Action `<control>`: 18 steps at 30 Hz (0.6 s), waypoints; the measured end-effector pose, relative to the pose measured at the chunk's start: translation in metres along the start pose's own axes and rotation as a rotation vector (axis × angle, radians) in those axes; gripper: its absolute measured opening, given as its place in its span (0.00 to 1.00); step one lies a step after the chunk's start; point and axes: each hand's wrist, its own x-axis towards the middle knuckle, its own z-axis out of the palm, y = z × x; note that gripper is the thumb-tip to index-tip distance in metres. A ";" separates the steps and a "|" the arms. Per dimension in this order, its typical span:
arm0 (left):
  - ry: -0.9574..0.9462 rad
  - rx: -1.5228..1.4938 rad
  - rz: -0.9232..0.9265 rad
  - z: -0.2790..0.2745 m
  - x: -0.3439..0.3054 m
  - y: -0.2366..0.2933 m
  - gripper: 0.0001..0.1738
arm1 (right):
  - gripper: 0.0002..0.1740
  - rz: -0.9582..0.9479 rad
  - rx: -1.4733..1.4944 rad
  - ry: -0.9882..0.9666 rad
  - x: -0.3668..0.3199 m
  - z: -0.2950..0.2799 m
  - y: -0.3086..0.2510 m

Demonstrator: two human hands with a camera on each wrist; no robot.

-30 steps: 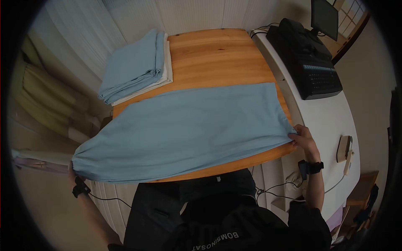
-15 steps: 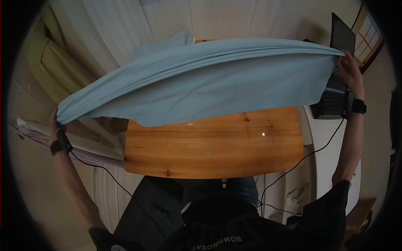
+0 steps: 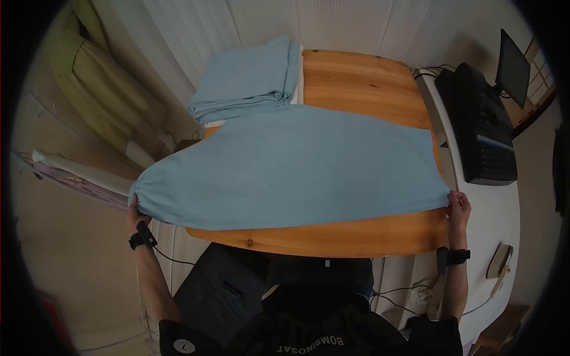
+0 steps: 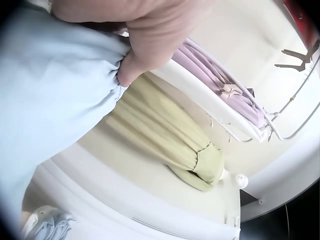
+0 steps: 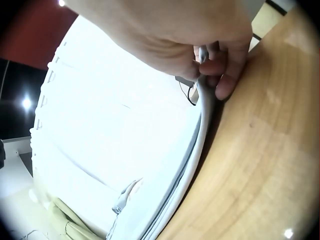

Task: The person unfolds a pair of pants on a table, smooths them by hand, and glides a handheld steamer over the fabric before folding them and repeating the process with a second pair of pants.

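A pair of light blue trousers (image 3: 309, 166), doubled lengthwise, stretches across the wooden table (image 3: 362, 234). At the gathered elastic waist end, my left hand (image 3: 134, 216) pinches the edge past the table's left side. The left wrist view shows its thumb (image 4: 131, 70) pressed on the puckered fabric. My right hand (image 3: 459, 210) grips the near corner of the hem end at the table's right side. From the right wrist, layered cloth edges (image 5: 187, 165) run from the fingers close over the wood.
A folded stack of light blue cloth (image 3: 243, 71) lies at the table's back left, over something white. To the right, a white counter (image 3: 487, 219) carries a black keyboard machine (image 3: 481, 130). Clothes hang at left, including a yellow-green garment (image 3: 101, 83).
Both hands lifted the trousers high over the table, then brought them down again. The cloth now lies flatter and smoother, and both hands keep their hold on its ends.
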 end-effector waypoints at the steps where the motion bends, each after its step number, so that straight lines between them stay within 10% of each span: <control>1: -0.001 -0.004 -0.020 -0.001 -0.004 -0.006 0.32 | 0.04 -0.102 -0.140 0.033 -0.003 0.001 0.011; 18: -0.244 0.210 0.284 0.097 -0.097 0.023 0.26 | 0.08 -0.396 -0.231 0.262 -0.053 0.015 0.053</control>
